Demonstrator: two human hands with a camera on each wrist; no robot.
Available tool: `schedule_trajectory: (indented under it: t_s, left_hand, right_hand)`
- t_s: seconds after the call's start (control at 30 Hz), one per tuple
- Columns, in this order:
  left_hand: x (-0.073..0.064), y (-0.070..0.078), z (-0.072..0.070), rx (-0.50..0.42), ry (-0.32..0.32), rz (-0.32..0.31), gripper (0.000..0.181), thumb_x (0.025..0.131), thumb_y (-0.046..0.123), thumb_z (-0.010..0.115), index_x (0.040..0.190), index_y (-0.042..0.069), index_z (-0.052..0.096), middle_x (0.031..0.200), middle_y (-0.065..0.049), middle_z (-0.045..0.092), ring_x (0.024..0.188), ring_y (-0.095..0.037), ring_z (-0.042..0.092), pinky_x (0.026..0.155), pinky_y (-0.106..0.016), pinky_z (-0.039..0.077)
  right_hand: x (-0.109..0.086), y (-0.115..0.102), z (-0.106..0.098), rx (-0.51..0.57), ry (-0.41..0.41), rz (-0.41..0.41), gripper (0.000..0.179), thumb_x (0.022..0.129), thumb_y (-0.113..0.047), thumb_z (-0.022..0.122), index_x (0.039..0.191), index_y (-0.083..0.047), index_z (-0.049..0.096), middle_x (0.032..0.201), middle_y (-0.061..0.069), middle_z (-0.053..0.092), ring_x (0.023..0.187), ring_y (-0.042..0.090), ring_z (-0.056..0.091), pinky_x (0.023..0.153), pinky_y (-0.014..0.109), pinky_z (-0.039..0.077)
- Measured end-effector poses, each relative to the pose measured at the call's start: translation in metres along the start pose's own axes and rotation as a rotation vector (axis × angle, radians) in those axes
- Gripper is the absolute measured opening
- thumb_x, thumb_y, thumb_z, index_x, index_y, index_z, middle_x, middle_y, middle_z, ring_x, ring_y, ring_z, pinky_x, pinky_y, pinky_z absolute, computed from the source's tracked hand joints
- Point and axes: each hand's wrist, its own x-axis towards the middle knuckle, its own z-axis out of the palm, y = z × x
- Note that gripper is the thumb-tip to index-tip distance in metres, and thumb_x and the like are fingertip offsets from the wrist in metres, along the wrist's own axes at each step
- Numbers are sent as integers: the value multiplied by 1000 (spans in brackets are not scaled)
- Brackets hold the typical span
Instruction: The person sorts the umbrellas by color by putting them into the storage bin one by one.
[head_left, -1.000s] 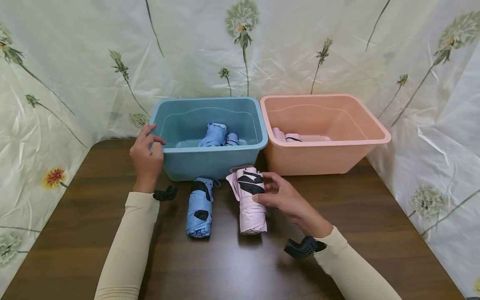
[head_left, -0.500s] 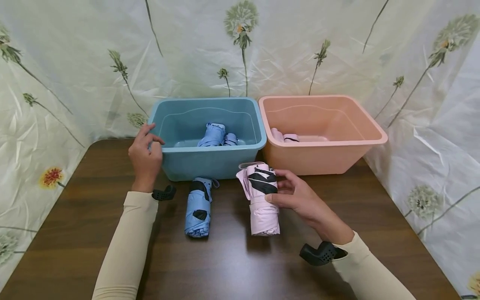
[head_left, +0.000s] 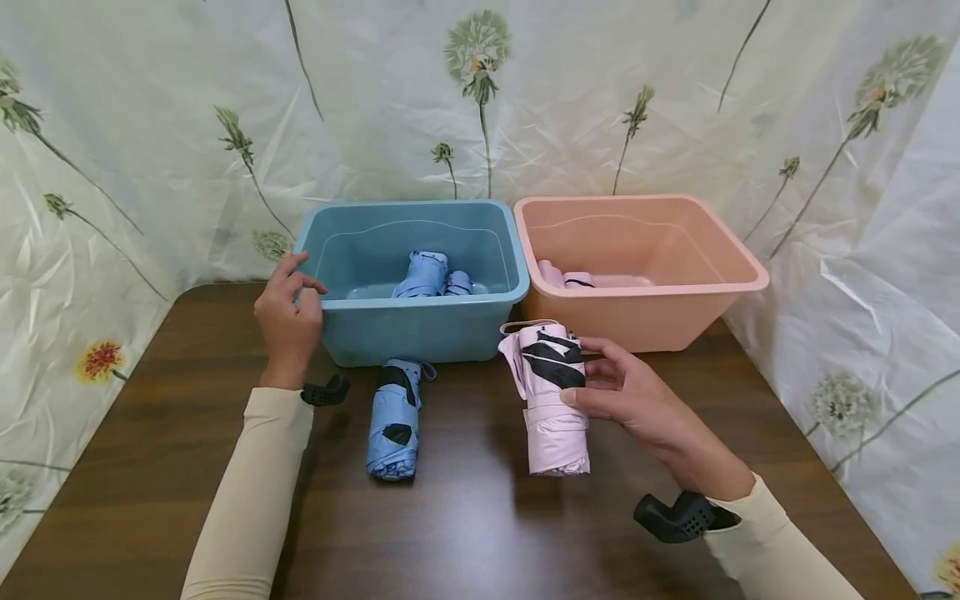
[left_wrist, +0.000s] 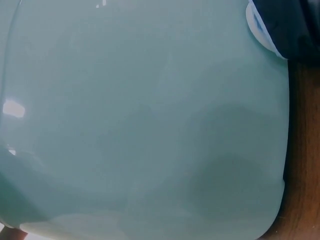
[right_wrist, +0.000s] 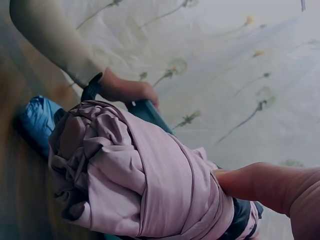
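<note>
My right hand grips a rolled pink folding umbrella with black patches, thumb on its near side. It is held over the table in front of the bins, its shadow below. In the right wrist view the umbrella's bunched fabric end faces the camera and the thumb presses its side. My left hand holds the front left corner of the blue bin by its rim. The bin's wall fills most of the left wrist view. A blue folding umbrella lies on the table between my arms.
Inside the blue bin are rolled blue umbrellas. Beside it on the right stands a pink bin with rolled pink items at its left end. Both bins stand at the back of the dark wooden table, against a flower-printed sheet.
My right hand has moved to the right with the pink umbrella, away from the blue umbrella. The left hand stays on the blue bin's rim.
</note>
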Motion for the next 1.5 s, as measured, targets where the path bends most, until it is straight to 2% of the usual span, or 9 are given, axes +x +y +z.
schedule_trajectory:
  t_s: [0.17, 0.27, 0.53, 0.8, 1.0, 1.27, 1.43, 1.5]
  left_hand:
    - [2, 2, 0, -8, 2, -2, 35, 81, 5, 37, 65, 1, 67, 125, 0, 64, 129, -11, 48, 44, -30, 16]
    - [3, 3, 1, -13, -3, -2, 35, 82, 5, 37, 66, 1, 67, 125, 0, 64, 130, -11, 47, 43, -30, 16]
    - [3, 5, 5, -6, -20, 3, 35, 83, 6, 37, 68, 0, 68, 127, -1, 63, 132, -7, 43, 43, -33, 17]
    - [3, 6, 6, -12, -9, 11, 35, 82, 6, 36, 67, 0, 68, 126, -3, 64, 131, -8, 44, 43, -33, 17]
    - [2, 6, 5, -17, -5, 8, 35, 81, 6, 36, 66, 2, 67, 125, -2, 64, 131, -9, 45, 43, -32, 16]
    - [-1, 5, -2, -25, 13, 0, 34, 81, 4, 36, 65, -1, 66, 124, -2, 65, 130, -10, 46, 44, -30, 17]
    - [-2, 6, -3, -14, 3, -1, 34, 81, 3, 36, 66, -2, 67, 125, -2, 64, 131, -10, 45, 43, -30, 17]
    - [-2, 6, -2, -8, -2, 1, 34, 82, 3, 37, 67, -2, 67, 125, -2, 64, 131, -10, 45, 43, -30, 17]
  right_hand:
    - [-6, -12, -12, -21, 12, 28, 78, 83, -20, 74, 148, -13, 30, 132, 22, 43, 112, 36, 48, 84, 36, 52]
    - [-9, -19, -20, 3, 12, 19, 76, 85, -18, 72, 148, -14, 29, 133, 21, 41, 111, 33, 49, 84, 34, 52]
    - [-11, -33, -51, 160, -14, -75, 60, 90, -3, 63, 142, -14, 35, 126, 15, 46, 100, 20, 59, 79, 32, 54]
    - [-1, -43, -78, 342, -44, -133, 53, 91, 6, 55, 138, -7, 33, 115, 11, 56, 94, 20, 63, 76, 33, 55]
    - [8, -48, -99, 450, -103, -169, 45, 94, 8, 48, 133, -5, 32, 107, 12, 61, 87, 22, 66, 73, 34, 56]
    - [29, -62, -112, 517, -68, -126, 40, 95, 2, 51, 130, -9, 38, 107, 9, 61, 84, 23, 66, 73, 35, 55]
    - [43, -75, -121, 510, 30, -104, 41, 93, -2, 57, 132, -10, 44, 109, 9, 62, 85, 22, 66, 73, 34, 55]
    - [47, -79, -126, 519, 60, -97, 47, 92, -1, 58, 135, -10, 43, 108, 9, 63, 85, 23, 67, 72, 34, 56]
